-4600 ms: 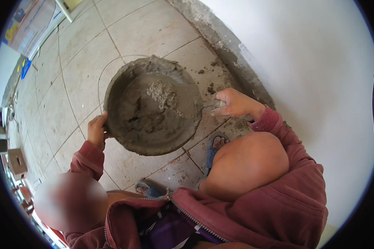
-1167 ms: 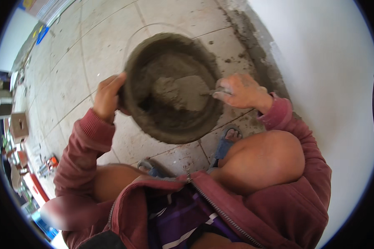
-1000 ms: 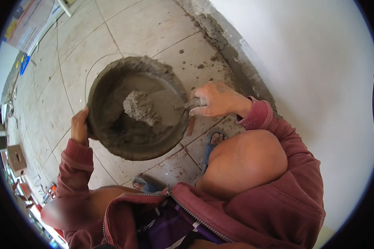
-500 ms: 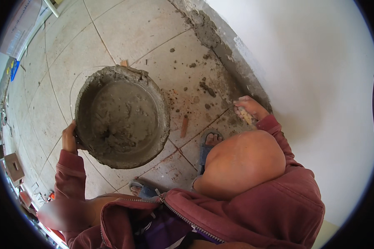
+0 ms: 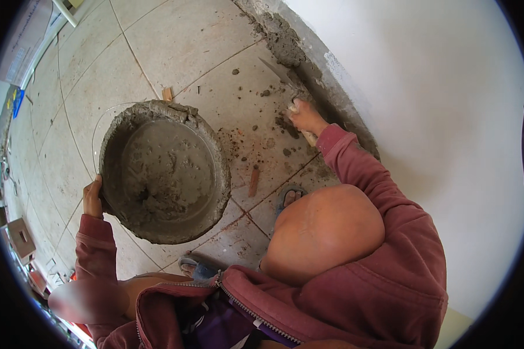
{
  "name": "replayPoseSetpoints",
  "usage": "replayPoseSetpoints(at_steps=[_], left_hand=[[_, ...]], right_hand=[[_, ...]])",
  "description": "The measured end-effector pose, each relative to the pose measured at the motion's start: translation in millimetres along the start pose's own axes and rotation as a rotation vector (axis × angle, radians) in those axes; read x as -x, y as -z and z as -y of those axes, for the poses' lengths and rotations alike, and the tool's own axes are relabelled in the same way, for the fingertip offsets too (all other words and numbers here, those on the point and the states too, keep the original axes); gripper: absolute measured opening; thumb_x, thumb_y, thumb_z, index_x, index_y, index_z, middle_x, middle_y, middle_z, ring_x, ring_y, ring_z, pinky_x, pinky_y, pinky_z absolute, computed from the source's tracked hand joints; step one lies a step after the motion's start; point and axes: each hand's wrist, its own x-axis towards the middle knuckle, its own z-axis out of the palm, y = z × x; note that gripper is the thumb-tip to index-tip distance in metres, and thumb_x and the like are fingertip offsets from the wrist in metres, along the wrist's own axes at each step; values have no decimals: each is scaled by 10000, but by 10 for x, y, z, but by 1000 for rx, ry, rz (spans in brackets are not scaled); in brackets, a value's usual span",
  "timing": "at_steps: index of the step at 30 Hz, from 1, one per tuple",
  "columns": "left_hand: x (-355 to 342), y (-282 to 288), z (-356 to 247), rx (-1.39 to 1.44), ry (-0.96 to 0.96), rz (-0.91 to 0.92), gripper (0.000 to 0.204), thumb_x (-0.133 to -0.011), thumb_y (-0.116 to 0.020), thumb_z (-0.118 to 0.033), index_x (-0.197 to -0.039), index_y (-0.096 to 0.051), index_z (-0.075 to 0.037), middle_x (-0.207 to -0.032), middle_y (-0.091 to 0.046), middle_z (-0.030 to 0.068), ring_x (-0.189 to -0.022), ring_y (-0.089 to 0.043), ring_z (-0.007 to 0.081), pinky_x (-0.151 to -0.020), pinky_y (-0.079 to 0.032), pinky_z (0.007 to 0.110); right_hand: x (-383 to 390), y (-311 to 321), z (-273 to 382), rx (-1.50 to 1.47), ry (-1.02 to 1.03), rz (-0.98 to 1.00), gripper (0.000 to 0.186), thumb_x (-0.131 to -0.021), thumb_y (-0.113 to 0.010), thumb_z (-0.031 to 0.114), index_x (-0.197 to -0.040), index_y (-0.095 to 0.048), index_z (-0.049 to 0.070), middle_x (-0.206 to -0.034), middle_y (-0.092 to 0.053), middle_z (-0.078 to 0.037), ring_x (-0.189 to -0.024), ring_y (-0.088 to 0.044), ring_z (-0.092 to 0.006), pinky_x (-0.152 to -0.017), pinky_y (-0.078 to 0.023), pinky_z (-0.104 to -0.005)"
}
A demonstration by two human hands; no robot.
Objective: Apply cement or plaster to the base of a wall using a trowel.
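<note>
A round bucket (image 5: 221,198), caked along its rim with grey mortar, stands tilted on the tiled floor at the left. Wet mortar (image 5: 172,163) fills much of it, with a dark hollow at the lower left. My left hand (image 5: 92,196) grips the bucket's left rim, its fingers partly hidden behind the wall. At the foot of the white wall, my right hand (image 5: 307,116) is closed round the pale wooden handle of a trowel (image 5: 276,71). The blade points away from me to the upper left, close to a lump of mortar (image 5: 284,43) along the wall base.
Mortar crumbs (image 5: 266,93) dot the tiles between bucket and wall. A reddish strip (image 5: 254,182) lies by my right foot, and a small wooden piece (image 5: 167,93) beyond the bucket. The white wall (image 5: 425,116) bounds the right side. A box (image 5: 21,237) sits far left.
My right hand has moved forward and left along the wall base with the trowel, whose blade now shows. My left hand stays on the bucket, which sits slightly lower left in view.
</note>
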Motion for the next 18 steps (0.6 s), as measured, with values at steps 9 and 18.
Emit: replayPoseSetpoints(at_steps=[9,18], left_hand=[[16,26,-47,101,41,64,419,-832,-465,-369,-819,-593,29,-767,-610,98,-625,-572,155,-584,-452,249],[65,-9,-134,-38,86,103,440,-830,-470,-398,-834,-591,25,-708,-604,73,-560,-549,130,-500,-418,230]], right_hand=[[-436,-62,-132,-18,-100,-314,350,-737,-546,234,-923,-518,-61,-863,-562,-250,-825,-554,-374,-703,-447,-384],[145,158,-48,-608,-147,-286,225,-777,-581,191,-762,-445,12,-633,-484,-42,-465,-462,-114,-410,-394,-266]])
